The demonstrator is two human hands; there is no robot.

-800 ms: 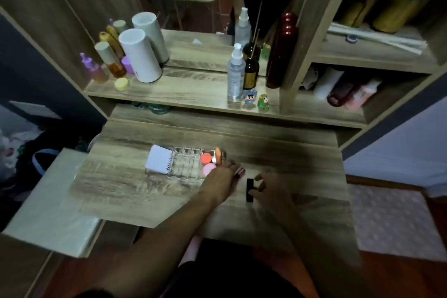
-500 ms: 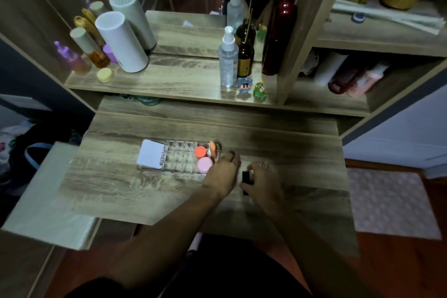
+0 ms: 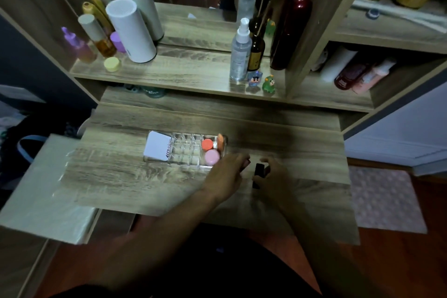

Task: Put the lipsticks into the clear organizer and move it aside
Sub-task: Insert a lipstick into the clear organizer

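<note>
Just right of the clear organizer, the right hand grips a black lipstick for loading; the left hand pinches a reddish lipstick.

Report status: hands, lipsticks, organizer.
Left hand closed on a reddish lipstick beside the clear organizer. Right hand fingers on the black lipstick, standing on the desk. Neither in yet; path clear.
</note>
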